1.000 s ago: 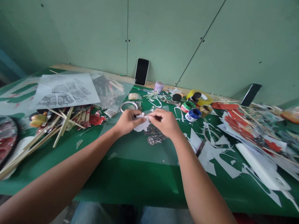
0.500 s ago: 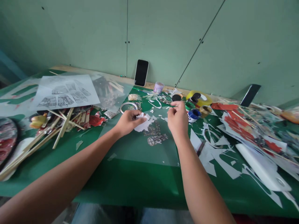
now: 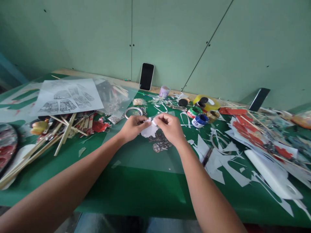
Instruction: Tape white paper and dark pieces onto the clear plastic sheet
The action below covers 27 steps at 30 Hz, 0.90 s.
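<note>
Camera, head-worn: one view on my feed. Position: above and behind the left hand [image 3: 133, 127] and right hand [image 3: 170, 127]. Facing: forward and down. Range: near; I see both forearms [image 3: 89, 166] running in from the lower edge. Coverage: hands mid-picture, table [image 3: 136, 194] around them, wall [image 3: 97, 32] beyond them.

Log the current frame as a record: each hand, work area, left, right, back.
left hand: pinches a white paper piece
right hand: fingertips at the paper's upper right edge; exact grip hidden
work area: dark patterned cutouts on a translucent sheet, over a green table cover
left: printed sheet, wooden sticks
right: blue paint jar, green paint jar, white paper scraps
back: phone leaning on the green wall
</note>
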Each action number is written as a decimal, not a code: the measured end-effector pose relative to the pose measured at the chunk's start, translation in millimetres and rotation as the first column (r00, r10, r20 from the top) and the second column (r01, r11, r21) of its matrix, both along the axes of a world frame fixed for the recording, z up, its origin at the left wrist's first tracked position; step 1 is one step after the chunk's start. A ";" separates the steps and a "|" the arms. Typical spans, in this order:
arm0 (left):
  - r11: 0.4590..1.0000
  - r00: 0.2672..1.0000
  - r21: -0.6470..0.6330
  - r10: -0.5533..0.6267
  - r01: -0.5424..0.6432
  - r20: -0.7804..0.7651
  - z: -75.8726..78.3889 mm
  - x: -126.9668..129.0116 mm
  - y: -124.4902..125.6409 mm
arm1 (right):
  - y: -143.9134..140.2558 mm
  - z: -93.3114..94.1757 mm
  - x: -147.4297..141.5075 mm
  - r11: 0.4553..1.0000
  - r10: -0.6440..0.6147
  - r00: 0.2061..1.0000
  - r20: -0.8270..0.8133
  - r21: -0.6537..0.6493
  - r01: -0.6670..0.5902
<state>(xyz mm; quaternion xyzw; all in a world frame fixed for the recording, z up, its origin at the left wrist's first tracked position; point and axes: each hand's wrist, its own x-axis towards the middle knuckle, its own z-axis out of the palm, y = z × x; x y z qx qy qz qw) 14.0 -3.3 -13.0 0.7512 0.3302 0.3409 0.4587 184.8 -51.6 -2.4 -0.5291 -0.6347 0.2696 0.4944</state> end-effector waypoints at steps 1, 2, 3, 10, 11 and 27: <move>1.000 1.000 -0.009 -0.001 0.001 0.008 -0.7 0.2 0.7 | 0.1 -0.4 -0.1 1.000 0.000 1.000 -0.019 0.012 0.001; 1.000 1.000 -0.014 0.002 -0.001 0.010 -1.3 0.4 1.4 | -0.1 -0.6 -0.5 1.000 -0.006 0.999 -0.034 0.026 0.007; 1.000 1.000 -0.018 0.007 -0.007 0.007 -1.8 0.6 1.9 | -0.6 -0.7 -1.0 0.999 -0.018 0.999 -0.040 0.044 0.020; 0.995 0.996 0.095 -0.005 0.013 -0.092 2.8 1.0 -2.2 | -4.7 -0.1 -3.8 0.982 -0.041 0.976 0.215 0.189 -0.001; 0.993 0.994 0.115 -0.017 0.029 -0.107 3.5 0.9 -3.0 | -4.4 -0.6 -4.0 0.984 -0.032 0.970 0.242 0.179 -0.012; 0.993 0.995 0.081 0.092 -0.088 -0.048 1.2 2.4 -2.1 | 1.4 -9.4 -4.7 0.982 -0.146 0.954 0.261 0.152 0.108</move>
